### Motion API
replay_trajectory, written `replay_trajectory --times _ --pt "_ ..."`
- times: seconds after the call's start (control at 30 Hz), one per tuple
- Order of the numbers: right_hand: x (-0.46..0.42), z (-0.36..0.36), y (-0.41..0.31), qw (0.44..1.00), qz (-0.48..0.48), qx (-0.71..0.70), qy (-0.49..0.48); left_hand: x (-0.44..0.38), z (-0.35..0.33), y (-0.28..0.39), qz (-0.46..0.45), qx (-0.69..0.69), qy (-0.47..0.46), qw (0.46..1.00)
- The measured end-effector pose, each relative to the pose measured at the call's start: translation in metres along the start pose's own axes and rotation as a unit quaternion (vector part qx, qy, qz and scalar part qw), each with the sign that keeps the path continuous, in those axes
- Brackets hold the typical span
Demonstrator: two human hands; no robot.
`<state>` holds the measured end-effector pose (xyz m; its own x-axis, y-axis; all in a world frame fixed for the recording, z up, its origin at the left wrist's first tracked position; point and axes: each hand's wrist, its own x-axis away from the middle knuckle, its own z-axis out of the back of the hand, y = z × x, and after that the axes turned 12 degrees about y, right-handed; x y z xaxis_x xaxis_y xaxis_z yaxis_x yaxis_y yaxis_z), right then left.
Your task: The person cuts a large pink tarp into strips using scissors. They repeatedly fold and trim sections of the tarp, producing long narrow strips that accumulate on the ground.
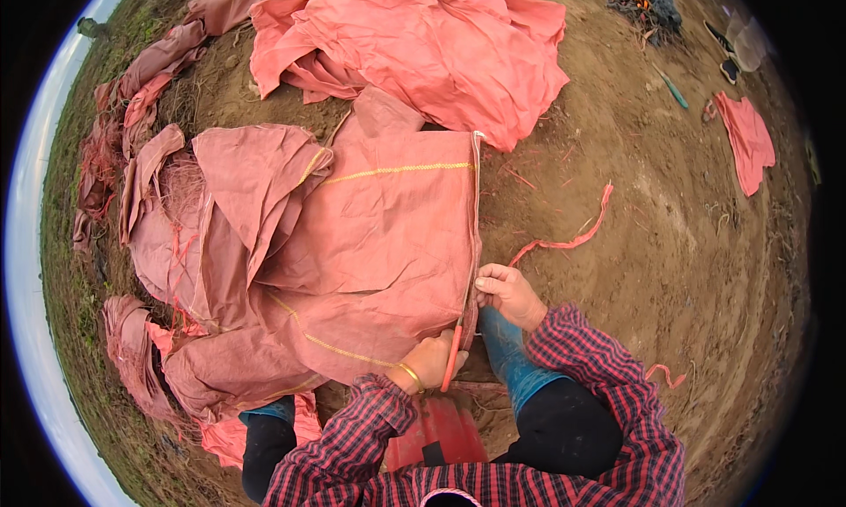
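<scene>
A faded red woven-fabric sack (pixel 390 236) with yellow stitched lines lies spread before me, partly folded at its left. My left hand (pixel 426 360), with a gold-coloured bangle at the wrist, is closed at the sack's near right corner. Across its fingers runs a slim tool with a red handle (pixel 453 358); its tip points away from me along the hem, and its exact kind is unclear. Further up the same edge, my right hand (pixel 510 297) pinches the hem (pixel 473 285) between thumb and fingers. Part of the hem is hidden by the fingers.
Brighter red fabric (pixel 423 51) is heaped beyond the sack. A small fire (pixel 638 4) burns at the far right, near a green-handled tool (pixel 673 89) and a red cloth piece (pixel 747 143). A torn strip (pixel 575 242) lies on bare soil. Below me is a red container (pixel 436 431).
</scene>
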<state>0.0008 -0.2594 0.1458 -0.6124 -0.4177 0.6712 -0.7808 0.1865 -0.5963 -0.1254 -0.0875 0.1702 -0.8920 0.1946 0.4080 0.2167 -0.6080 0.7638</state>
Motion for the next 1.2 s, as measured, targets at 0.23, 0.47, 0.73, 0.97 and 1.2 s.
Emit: replay_trajectory --times 0.23,0.47,0.73,0.97,1.2 --pt "0.002 0.005 0.003 1.000 0.011 0.021 -0.005 -0.017 0.009 0.006 -0.055 -0.017 0.023 0.998" --pt "-0.001 -0.003 -0.011 0.999 -0.008 0.019 0.044 -0.006 0.000 0.009 -0.033 -0.009 0.082 0.996" --pt "-0.023 -0.002 -0.031 0.995 0.038 0.034 0.087 -0.002 -0.005 0.005 -0.006 0.006 0.094 0.996" --pt "-0.012 0.006 -0.021 0.990 0.045 -0.064 0.113 -0.007 -0.005 0.007 -0.001 -0.001 0.021 1.000" --pt "-0.007 0.005 -0.020 0.994 0.052 -0.044 0.081 -0.034 -0.001 0.012 -0.072 -0.019 0.012 0.997"
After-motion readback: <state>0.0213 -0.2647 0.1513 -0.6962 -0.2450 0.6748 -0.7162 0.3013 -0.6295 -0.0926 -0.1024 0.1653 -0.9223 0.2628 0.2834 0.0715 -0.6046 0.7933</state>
